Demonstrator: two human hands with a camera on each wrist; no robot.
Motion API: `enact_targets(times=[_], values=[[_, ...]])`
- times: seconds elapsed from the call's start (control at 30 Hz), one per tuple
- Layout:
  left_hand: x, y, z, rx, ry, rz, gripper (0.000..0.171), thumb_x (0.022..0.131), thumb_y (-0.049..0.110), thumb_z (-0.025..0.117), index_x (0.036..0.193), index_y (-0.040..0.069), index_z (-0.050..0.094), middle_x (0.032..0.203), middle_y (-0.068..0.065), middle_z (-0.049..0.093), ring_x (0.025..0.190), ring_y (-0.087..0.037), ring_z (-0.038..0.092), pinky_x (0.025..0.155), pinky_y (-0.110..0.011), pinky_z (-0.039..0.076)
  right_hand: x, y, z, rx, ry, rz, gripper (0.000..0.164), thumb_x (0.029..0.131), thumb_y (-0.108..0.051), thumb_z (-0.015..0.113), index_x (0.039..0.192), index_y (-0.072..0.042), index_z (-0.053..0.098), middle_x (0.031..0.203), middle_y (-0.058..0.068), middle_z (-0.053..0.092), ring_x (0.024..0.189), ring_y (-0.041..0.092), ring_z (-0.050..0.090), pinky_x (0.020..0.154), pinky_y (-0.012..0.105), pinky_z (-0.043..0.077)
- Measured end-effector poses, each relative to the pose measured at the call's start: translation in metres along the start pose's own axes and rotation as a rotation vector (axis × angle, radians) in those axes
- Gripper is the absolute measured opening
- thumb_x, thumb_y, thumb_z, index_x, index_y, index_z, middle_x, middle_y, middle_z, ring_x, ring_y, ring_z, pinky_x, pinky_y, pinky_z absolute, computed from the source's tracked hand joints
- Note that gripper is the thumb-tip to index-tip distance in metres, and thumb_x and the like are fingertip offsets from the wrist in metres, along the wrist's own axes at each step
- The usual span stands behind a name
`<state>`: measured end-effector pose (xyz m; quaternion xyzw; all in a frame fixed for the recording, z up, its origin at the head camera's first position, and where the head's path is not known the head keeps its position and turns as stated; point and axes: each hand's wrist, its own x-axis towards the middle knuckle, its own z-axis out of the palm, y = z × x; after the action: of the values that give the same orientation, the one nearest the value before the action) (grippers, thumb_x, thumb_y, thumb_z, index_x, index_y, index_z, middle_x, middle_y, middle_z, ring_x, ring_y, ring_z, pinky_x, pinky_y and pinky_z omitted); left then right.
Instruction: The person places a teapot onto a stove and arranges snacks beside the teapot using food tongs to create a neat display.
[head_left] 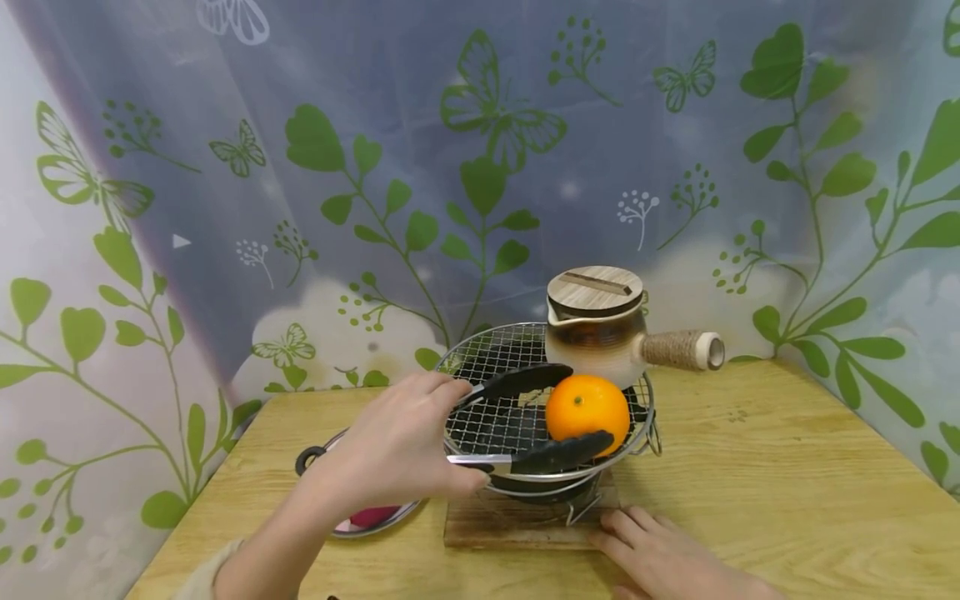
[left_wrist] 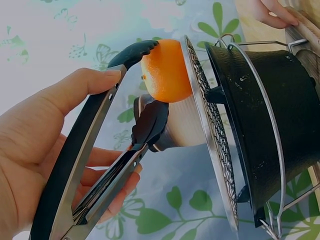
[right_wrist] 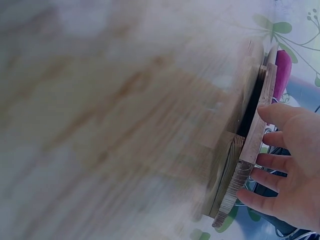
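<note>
My left hand [head_left: 397, 442] grips a pair of tongs [left_wrist: 75, 155], thumb on one arm and fingers on the other. The black scalloped tips stand apart on either side of an orange [head_left: 587, 408]. In the left wrist view one tip seems to touch it; contact of the other is unclear. The orange rests on a round wire mesh grill rack [head_left: 491, 421] over a black stove [left_wrist: 275, 100]. Below, my right hand [head_left: 663, 554] touches the edge of the wooden board [head_left: 517, 532] beneath the stove, its fingers extended in the right wrist view [right_wrist: 295, 165].
A brown-and-cream teapot [head_left: 592, 346] with a wooden lid stands on the rack's far right; its rope-wrapped handle [head_left: 675, 350] sticks out rightward. Partly behind my left forearm, a plate [head_left: 397, 518] holds something deep pink [head_left: 373, 517]. A patterned cloth [head_left: 405, 167] hangs behind the table.
</note>
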<state>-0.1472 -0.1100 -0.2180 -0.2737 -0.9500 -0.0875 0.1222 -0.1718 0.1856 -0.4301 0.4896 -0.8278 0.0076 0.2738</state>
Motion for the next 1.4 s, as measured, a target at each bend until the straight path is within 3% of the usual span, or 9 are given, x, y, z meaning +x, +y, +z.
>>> enact_targets(times=[0.77, 1.1, 1.4], values=[[0.0086, 0.0011, 0.0022, -0.047, -0.041, -0.037, 0.074, 0.063, 0.041, 0.077, 0.122, 0.002, 0.056, 0.119, -0.009, 0.057, 0.109, -0.025, 0.052, 0.092, -0.039, 0.043, 0.0003, 0.0015, 0.0018, -0.02, 0.024, -0.023, 0.052, 0.071, -0.04, 0.072, 0.113, -0.013, 0.058, 0.106, 0.003, 0.051, 0.089, 0.018, 0.047, 0.064, 0.029, 0.046], [0.0095, -0.0034, 0.0038, -0.102, -0.072, -0.1, 0.082, 0.06, 0.043, 0.078, 0.127, 0.003, 0.053, 0.126, -0.009, 0.054, 0.116, -0.026, 0.048, 0.099, -0.04, 0.038, 0.0005, 0.001, 0.0019, -0.008, -0.007, -0.024, 0.049, 0.077, -0.042, 0.069, 0.115, -0.014, 0.058, 0.106, 0.003, 0.051, 0.089, 0.018, 0.047, 0.064, 0.028, 0.047], [0.0073, -0.0044, 0.0029, -0.116, -0.068, -0.11, 0.082, 0.061, 0.044, 0.079, 0.128, 0.004, 0.053, 0.129, -0.009, 0.052, 0.119, -0.027, 0.047, 0.099, -0.042, 0.037, -0.0005, 0.0011, 0.0018, 0.008, 0.006, -0.009, 0.049, 0.075, -0.041, 0.07, 0.114, -0.014, 0.058, 0.106, 0.002, 0.051, 0.09, 0.017, 0.047, 0.064, 0.028, 0.047]])
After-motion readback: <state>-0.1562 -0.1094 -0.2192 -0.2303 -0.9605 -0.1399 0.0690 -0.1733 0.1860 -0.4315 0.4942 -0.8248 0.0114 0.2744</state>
